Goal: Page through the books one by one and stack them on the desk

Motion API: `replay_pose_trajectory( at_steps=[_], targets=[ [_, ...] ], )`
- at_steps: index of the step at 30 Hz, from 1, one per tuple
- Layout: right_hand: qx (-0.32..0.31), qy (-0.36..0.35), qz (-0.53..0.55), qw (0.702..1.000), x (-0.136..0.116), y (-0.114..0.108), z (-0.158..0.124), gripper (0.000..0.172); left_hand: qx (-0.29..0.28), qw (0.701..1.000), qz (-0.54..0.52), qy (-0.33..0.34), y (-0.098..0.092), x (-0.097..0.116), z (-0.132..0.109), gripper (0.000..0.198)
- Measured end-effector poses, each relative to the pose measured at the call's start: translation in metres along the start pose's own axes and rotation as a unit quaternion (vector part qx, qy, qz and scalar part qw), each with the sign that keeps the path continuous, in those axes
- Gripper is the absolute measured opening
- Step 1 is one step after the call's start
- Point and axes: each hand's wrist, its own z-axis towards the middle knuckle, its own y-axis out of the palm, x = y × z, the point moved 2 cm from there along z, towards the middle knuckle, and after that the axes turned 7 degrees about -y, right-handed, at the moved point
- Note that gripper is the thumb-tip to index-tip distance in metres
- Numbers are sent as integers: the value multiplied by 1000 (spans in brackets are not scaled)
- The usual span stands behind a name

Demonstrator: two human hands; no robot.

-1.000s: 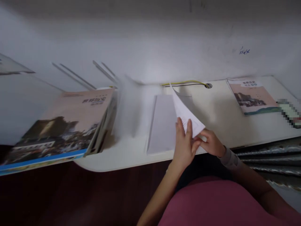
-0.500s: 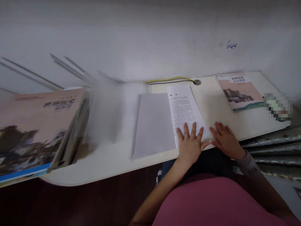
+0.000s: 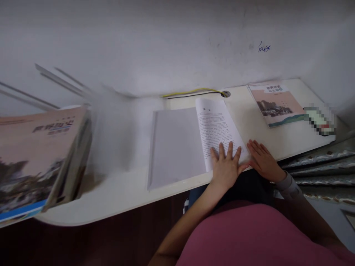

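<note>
An open book (image 3: 180, 144) lies on the white desk (image 3: 130, 192), its left page blank and its right page (image 3: 217, 125) printed with text. My left hand (image 3: 226, 166) rests flat on the lower corner of the printed page, fingers spread. My right hand (image 3: 262, 160) lies flat on the desk just right of the page's edge, fingers stretched out. Neither hand holds anything.
A stack of pink-covered books (image 3: 39, 155) fills the left side, with a blurred page beside it. Another pink-covered book (image 3: 277, 103) lies at the far right next to a blurred-out item (image 3: 320, 120). A yellow cable (image 3: 194, 92) runs along the wall.
A second ago both hands held a page lifted; it has been laid down flat to the right, and both hands opened and pressed onto it and the desk.
</note>
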Motion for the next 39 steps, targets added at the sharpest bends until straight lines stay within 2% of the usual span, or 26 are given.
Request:
replay_pose_trajectory(
  at_steps=[16,22,33,36,39],
  targets=[
    [11,16,-28,999,-1,6,2,63,5,1000,19,15,-4,10,-8,66],
    [15,14,-28,999,-1,7,2,62,5,1000,13,16,-4,15,-5,67],
    [2,5,-44,999,-5,-2,6,55,11,999,4,45,-7,17,-13,68],
    [2,12,-54,998,-9,-7,9,51,-2,997,11,73,-13,9,-14,67],
    [-4,19,-63,998,-11,-11,13,46,-50,987,11,154,-24,-8,-1,66]
  ],
)
